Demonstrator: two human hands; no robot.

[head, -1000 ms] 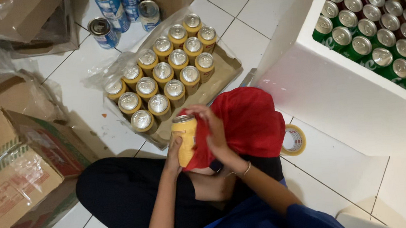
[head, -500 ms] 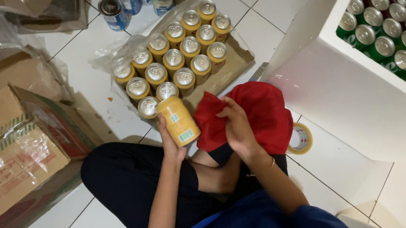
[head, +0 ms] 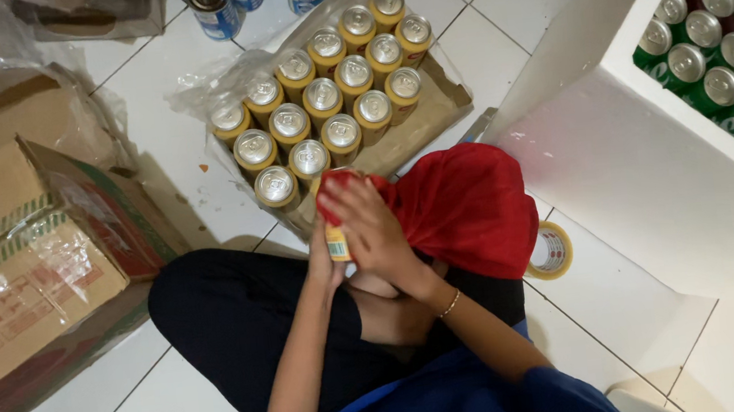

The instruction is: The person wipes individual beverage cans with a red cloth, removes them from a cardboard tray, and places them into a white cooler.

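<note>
Hands wipe one yellow metal can (head: pixel 337 241): left hand (head: pixel 323 261) grips it, right hand (head: pixel 369 224) presses red cloth (head: pixel 462 205) over its top. Beyond them, many yellow cans (head: pixel 328 92) wait on the cardboard tray (head: pixel 431 122).

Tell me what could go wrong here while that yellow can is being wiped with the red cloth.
The left hand holds the yellow can only low down while the right hand rubs the red cloth over its top, so it might slip. It hangs just above the tray of cans and could topple some. The cloth's loose end might also snag the tape roll.
</note>
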